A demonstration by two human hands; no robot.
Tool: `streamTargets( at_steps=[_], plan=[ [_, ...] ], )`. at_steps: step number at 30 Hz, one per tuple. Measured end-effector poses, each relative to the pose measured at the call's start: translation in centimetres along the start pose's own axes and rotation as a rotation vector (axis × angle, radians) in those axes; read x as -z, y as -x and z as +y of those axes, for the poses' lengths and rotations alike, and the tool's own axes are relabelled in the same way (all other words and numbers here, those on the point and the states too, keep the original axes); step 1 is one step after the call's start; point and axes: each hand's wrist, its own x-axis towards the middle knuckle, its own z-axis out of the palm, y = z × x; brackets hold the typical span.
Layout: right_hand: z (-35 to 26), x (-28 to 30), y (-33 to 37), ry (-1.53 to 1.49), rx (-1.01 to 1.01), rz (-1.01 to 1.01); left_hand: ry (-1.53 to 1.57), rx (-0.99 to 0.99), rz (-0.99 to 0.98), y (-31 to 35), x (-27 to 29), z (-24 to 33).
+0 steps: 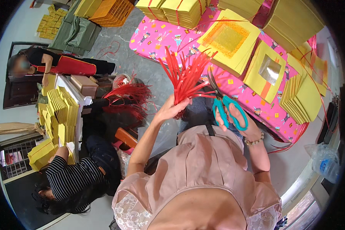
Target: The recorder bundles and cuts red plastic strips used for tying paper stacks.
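Observation:
My left hand is closed around a bundle of red plastic strips, whose loose ends fan upward and to the right. In my right hand is a pair of scissors with teal handles, fingers through the loops. Its dark blades point up and left and stand apart, close to the right-hand ends of the strips. Whether a blade touches a strip, I cannot tell.
A pink patterned table carries stacks of yellow paper tied with red strip. Red strips hang at left. Two people work by a table piled with yellow paper. An orange crate stands at the back.

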Motion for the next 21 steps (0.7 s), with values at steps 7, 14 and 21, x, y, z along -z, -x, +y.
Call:
streamTargets(
  at_steps=[7,14,21],
  plan=[
    [-0.2,-1.5,0.8,-0.128,-0.024,0.001,-0.042,-0.041,0.075,0.3,-0.3,0.7],
    [-0.1,-1.8,-0.2,-0.118,-0.094,-0.064,-0.195,-0.285,0.043,-0.8,-0.9,-0.3],
    [0.8,-1.6,-0.5,-0.028,-0.123,0.119,-0.196,-0.139,0.046,-0.2,0.0,-0.9]
  ],
)
